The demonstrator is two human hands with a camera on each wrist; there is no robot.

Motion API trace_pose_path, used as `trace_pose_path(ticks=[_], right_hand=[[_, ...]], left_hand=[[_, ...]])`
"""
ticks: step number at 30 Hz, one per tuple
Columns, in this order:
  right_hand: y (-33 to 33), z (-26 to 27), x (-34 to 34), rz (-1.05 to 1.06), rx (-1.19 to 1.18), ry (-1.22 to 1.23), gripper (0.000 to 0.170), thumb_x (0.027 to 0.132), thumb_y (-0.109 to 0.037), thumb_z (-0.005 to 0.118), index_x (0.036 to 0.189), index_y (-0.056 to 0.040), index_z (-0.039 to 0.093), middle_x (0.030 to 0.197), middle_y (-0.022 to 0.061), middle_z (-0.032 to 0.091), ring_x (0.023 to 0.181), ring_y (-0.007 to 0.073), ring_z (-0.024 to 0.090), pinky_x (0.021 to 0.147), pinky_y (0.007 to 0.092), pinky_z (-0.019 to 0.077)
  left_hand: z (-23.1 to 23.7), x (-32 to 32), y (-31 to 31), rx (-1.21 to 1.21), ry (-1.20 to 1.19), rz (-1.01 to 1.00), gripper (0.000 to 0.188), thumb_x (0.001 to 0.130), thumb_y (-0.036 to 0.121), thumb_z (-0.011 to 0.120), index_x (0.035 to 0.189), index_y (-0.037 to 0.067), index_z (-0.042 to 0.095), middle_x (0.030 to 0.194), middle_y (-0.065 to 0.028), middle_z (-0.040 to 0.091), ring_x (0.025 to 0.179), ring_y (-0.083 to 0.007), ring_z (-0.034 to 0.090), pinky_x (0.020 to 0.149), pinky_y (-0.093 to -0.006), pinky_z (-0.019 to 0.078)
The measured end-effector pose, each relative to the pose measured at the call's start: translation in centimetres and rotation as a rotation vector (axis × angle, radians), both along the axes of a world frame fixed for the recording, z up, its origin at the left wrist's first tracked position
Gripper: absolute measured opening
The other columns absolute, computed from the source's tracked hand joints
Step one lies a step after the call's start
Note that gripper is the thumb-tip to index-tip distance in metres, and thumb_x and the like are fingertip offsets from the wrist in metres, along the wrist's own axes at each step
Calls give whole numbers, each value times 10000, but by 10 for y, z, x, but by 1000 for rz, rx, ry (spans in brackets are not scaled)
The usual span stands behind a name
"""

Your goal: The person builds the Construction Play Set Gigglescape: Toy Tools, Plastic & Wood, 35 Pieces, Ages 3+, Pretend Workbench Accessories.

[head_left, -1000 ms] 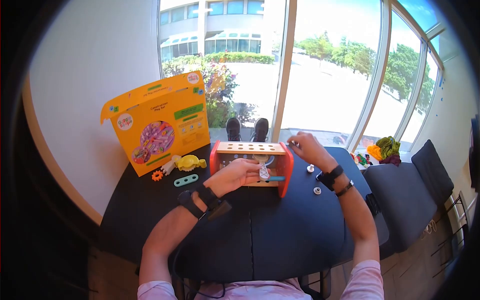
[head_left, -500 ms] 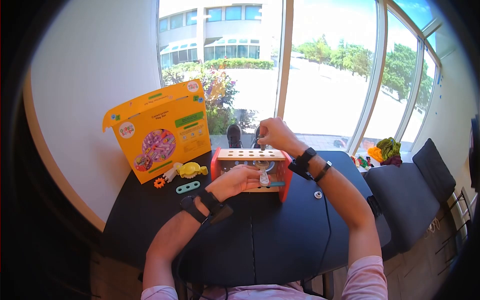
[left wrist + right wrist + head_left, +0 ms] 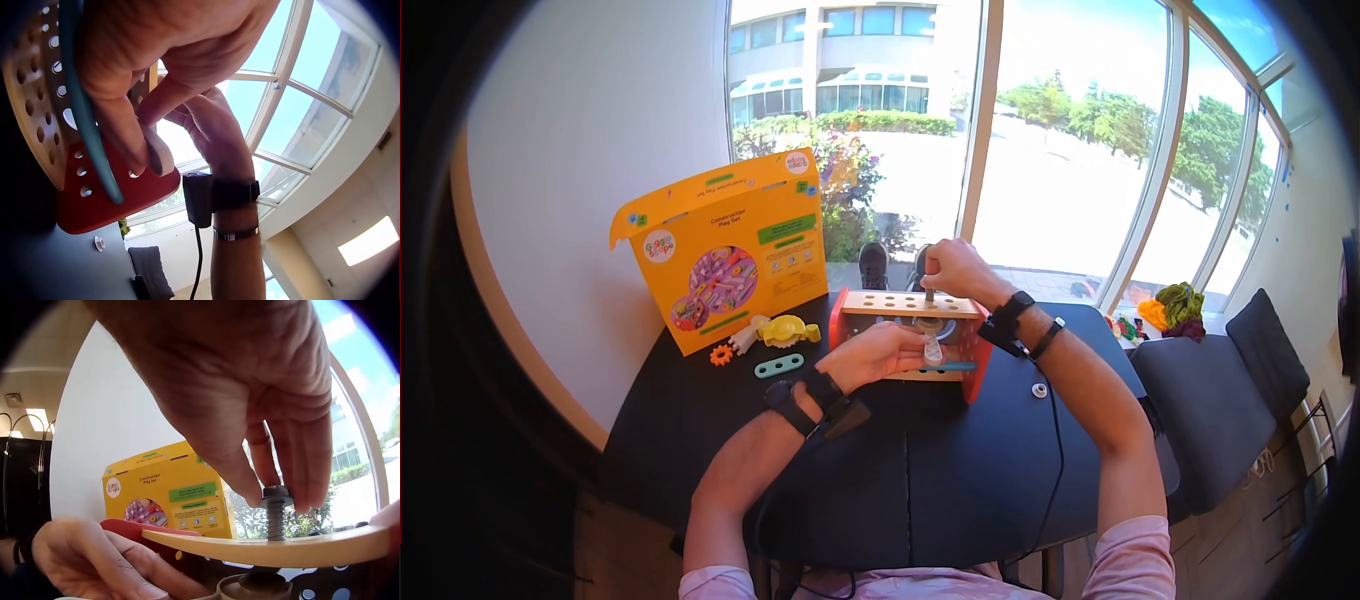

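Observation:
In the head view a toy workbench stands on the table, with a holed wooden top strip (image 3: 880,302) between red side panels (image 3: 980,362). My right hand (image 3: 960,270) is above that strip, its fingertips pinching the head of a dark grey bolt (image 3: 275,520). The threaded shank stands upright, its lower end in a hole of the strip. Below the strip, my left hand (image 3: 872,355) grips a pale piece (image 3: 933,350) with a rounded upper end. In the right wrist view the round end lies directly under the bolt. A teal bar (image 3: 94,137) crosses the bench's front beside the left fingers.
A yellow play set box (image 3: 725,225) stands at the left. Before it lie an orange gear (image 3: 720,355), a yellow piece (image 3: 785,331) and a teal strip with holes (image 3: 779,366). A small white nut (image 3: 1039,391) lies right of the bench, near a black cable (image 3: 1057,470).
My right hand has come left from beyond the bench's right panel to above the top strip, bringing the bolt into a hole. My left hand stays at the bench with the pale piece.

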State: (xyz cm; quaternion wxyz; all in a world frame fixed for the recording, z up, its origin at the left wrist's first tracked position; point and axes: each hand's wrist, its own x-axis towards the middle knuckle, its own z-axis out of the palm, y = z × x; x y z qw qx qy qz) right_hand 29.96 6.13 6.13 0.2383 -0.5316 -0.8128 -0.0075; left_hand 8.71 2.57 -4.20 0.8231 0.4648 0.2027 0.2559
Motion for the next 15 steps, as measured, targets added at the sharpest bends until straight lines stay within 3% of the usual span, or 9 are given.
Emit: trace_pose_path(ticks=[3,5,8,15], right_hand=[[1,-1,3,-3,-46,-39,267,807,-243,926,834,-7,804,807,173,783,781,320,764,727,433,593],[3,-5,4,10,-44,-17,282,803,-256,937,837,-8,809,806,171,784,785,316,764,720,429,590],[2,-2,4,-11,-82,-10,200,755,-164,878,847,-1,806,837,197,793,817,339,787,773,431,626],[-1,-3,1,14,-94,-17,186,739,-164,875,822,-13,805,827,182,788,822,341,779,782,431,624]], left_hand=[[-4,1,8,32,33,-11,394,1141,35,540,1485,-152,494,1386,-264,689,1285,-325,731,1154,-387,604],[-6,3,12,9,36,-8,395,1140,32,541,1486,-152,491,1398,-265,679,1289,-325,729,1160,-389,602],[-2,3,10,-9,43,3,396,1138,27,541,1487,-152,485,1406,-269,669,1294,-328,725,1170,-391,597],[-2,6,10,-22,6,2,402,1145,25,526,1495,-162,461,1409,-274,650,1307,-343,714,1178,-398,594]])
